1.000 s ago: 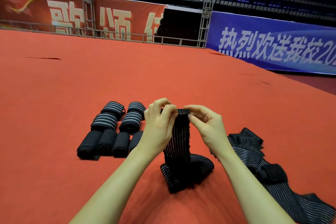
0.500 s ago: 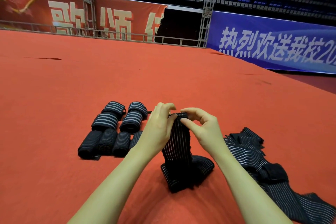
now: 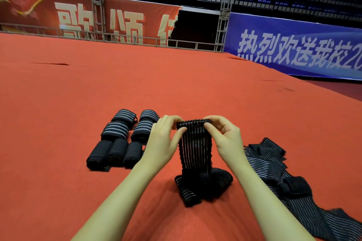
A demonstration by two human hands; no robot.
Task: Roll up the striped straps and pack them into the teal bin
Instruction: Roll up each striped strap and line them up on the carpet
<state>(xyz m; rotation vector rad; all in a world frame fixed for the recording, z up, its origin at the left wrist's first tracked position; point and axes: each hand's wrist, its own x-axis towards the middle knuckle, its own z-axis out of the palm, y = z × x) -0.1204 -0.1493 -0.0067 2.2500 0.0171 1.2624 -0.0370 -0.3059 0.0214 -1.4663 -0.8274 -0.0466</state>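
Right in the middle of the red carpet (image 3: 78, 92), both hands are up on the top end of one striped strap (image 3: 195, 148): the left hand (image 3: 164, 139) and the right hand (image 3: 225, 137) each pinch a corner of that end between thumb and fingertips, so the strap hangs flat between them and the rest of it sits crumpled in a heap on the carpet below. Looks to me like the very start of a roll, with the top edge just folded over and no real coil yet. Off to the left, near that hand, there's a neat batch of finished rolls (image 3: 121, 139) lying side by side in rows, and to the right a loose pile of unrolled straps (image 3: 274, 166) waiting its turn. Next move, I'd guess, is to turn that pinched edge over itself and wind downward, keeping both sides even so it doesn't cone out. The teal bin isn't anywhere in view, so packing is clearly a later job.
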